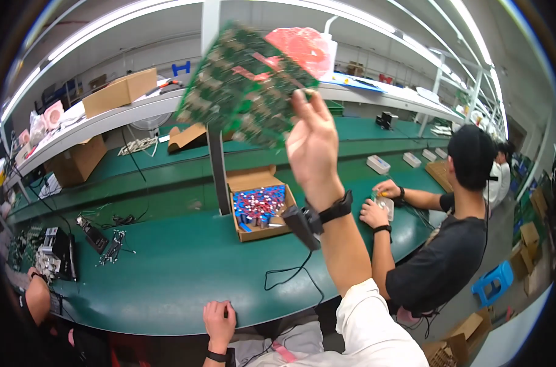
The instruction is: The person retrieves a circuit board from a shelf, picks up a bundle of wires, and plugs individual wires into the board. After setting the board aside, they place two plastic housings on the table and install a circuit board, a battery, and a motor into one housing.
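On my head view, the right hand (315, 144) pinches a green circuit board (244, 82) by its edge, raised toward eleven o'clock. At seven, the left hand (219, 321) is at the edge of the green table (162, 275), fingers curled; I can't tell whether it grips anything. An open cardboard box (267, 233) sits near centre.

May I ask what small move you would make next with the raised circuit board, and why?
I would probably bring the left hand up to steady the green circuit board: the right hand alone holds it aloft by one side, while the left is down by the workbench's edge.
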Motion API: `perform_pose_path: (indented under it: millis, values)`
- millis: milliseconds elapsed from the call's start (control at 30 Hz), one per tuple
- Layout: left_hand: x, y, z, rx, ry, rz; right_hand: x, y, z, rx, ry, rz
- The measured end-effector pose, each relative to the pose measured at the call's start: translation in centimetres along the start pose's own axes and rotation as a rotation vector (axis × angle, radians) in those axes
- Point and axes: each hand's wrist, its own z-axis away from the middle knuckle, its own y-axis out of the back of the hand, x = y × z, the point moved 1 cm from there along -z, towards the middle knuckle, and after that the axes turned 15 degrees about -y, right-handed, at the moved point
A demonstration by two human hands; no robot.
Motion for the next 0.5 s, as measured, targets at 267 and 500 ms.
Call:
perform_pose_path:
  millis: [267, 500]
  values:
    - [-2.2, 2.4, 1.2, 0.268, 0.629, 0.775, 2.6, 1.6, 18.7, 0.033, -0.744, 0.314]
    - [-4.9, 8.0, 3.0, 0.113, 0.638, 0.388, 6.6, 10.2, 33.9, 0.234, -1.106, 0.318]
